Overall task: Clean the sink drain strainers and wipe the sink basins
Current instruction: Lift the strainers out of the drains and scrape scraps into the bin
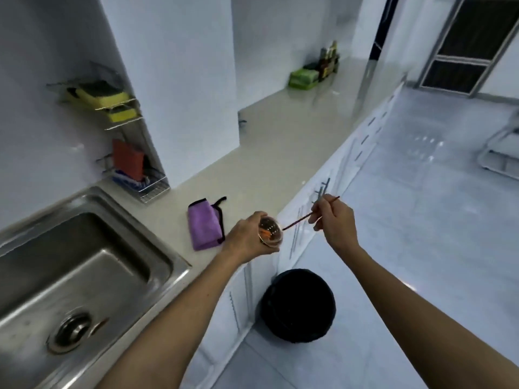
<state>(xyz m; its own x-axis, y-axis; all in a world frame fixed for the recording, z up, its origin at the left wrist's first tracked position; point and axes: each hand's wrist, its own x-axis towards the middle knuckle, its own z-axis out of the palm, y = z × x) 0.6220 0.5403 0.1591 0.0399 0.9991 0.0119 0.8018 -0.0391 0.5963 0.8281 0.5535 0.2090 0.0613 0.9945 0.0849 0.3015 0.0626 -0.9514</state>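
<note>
Out past the front edge of the pale stone surface (266,153), my left hand (247,237) is curled round the small perforated metal strainer cup (271,231), fingers wrapped on its outer wall and its open mouth tipped toward my right. Orange food scraps cling inside it. My right hand (334,223) pinches a thin reddish-brown stick (297,220) near its upper half, and the lower tip sits just at the cup's rim.

I judge the cup to be light and rigid, thin sheet metal that will not give under my grip, but probably wet and greasy, so it could slip. Holding it by the wall and under the lip suits it; the perforated bottom stays free for poking. The stick looks slim and could snap if I lever hard, so short scraping strokes seem wiser.

Below the cup, on the floor against the cabinet, stands a round black bin (299,307), placed to catch what falls. A folded purple cloth (203,223) lies on the surface beside my left wrist. Further left is the stainless steel sink (174,265), with a round metal drain cover (71,331) seated in its basin floor.
</note>
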